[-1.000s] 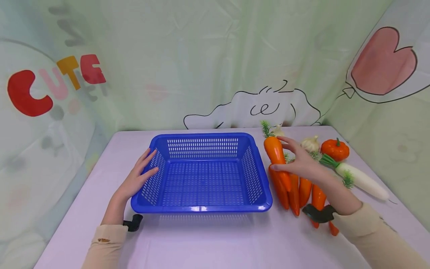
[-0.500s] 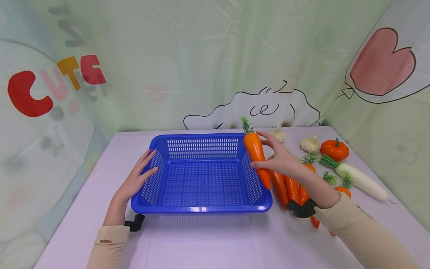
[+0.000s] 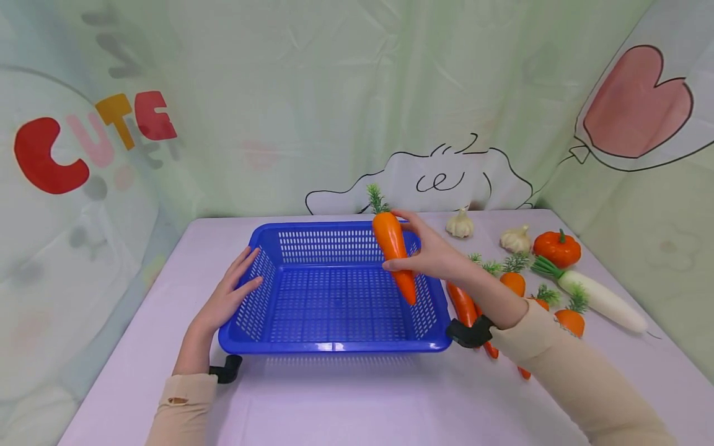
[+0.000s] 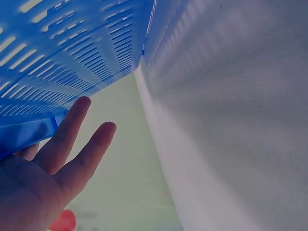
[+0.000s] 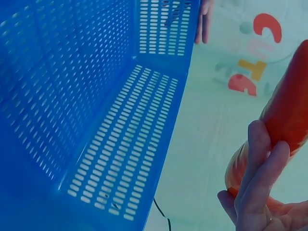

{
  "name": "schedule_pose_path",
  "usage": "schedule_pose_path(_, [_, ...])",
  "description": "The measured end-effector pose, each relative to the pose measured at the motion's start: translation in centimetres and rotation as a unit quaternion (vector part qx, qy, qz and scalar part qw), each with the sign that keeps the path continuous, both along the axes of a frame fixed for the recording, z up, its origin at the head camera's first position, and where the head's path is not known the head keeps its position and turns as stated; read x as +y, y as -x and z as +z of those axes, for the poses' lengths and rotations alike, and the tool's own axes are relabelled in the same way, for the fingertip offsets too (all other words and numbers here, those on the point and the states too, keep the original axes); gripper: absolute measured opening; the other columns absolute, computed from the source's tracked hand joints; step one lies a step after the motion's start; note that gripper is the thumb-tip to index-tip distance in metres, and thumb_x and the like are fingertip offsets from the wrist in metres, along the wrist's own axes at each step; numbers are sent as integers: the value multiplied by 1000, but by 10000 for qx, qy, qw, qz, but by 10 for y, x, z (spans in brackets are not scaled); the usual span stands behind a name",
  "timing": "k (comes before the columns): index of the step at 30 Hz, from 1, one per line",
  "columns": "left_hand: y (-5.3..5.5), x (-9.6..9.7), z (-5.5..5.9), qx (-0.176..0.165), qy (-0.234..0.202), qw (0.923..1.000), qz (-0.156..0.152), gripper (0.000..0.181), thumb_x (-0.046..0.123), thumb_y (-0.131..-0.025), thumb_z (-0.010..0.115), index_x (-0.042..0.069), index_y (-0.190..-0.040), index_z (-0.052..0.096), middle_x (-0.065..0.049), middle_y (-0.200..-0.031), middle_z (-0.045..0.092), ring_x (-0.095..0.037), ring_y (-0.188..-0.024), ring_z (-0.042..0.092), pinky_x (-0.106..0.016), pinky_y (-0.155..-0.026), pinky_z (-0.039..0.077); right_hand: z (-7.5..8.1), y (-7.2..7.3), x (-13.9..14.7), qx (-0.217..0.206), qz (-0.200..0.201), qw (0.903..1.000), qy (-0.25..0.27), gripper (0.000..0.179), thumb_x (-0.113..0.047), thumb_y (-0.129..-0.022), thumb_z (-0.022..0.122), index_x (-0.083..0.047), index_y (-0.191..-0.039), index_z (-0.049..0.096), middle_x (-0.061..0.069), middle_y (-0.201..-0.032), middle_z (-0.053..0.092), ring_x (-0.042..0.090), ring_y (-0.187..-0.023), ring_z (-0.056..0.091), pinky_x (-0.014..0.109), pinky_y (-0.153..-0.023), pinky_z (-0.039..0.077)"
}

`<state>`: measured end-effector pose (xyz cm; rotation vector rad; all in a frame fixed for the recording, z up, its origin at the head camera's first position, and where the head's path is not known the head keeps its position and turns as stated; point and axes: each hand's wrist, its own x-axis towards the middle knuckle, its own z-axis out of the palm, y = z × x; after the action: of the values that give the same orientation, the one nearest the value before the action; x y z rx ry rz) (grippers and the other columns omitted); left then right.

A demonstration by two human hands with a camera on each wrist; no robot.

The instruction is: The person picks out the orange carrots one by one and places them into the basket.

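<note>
Lifted carrot (image 3: 389,238) has moved left, past right rim, over blue basket (image 3: 334,347); not yet set down. Right hand (image 3: 437,251): fingers clamped on carrot. Left hand (image 3: 220,300): fingers apart, at basket's left rim. Left on surface (image 3: 346,402): other carrots (image 3: 462,303) (count unsure, forearm (image 3: 496,297) blocks), garlic bulbs (image 3: 460,224), white radish (image 3: 605,300), pumpkin (image 3: 558,250).

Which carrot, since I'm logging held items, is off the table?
The carrot pinched in the right hand, seen against the blue basket in the head view; the other carrots lie on the table.
</note>
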<state>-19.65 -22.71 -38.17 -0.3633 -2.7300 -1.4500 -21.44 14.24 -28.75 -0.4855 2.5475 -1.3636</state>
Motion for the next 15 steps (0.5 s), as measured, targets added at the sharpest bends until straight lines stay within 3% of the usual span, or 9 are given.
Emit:
schedule_pose_path(6, [1, 0, 0, 0, 118, 9999, 18, 60, 29, -94, 47, 18, -147, 20, -9, -153, 5, -36, -138, 3, -70, -98, 7, 0, 4, -16, -105, 216, 9993, 280, 89, -16, -77, 73, -21, -146, 15, 21, -144, 23, 36, -92, 60, 43, -72, 54])
schedule_pose_path(10, [1, -1, 0, 3, 102, 9999, 16, 60, 28, -94, 47, 18, -147, 20, -9, -153, 5, -37, -137, 3, -71, -98, 8, 1, 7, -29, -114, 269, 9994, 200, 90, -18, -76, 74, -22, -145, 17, 18, -143, 25, 38, -105, 53, 43, -73, 54])
schedule_pose_path(15, [0, 0, 0, 5, 30, 10000, 30, 61, 27, -94, 48, 18, -147, 20, -9, -153, 5, -37, -137, 3, -70, -98, 7, -2, 11, -44, -263, 353, 9987, 263, 92, -17, -75, 75, -24, -145, 16, 16, -144, 25, 38, -109, 51, 43, -72, 54])
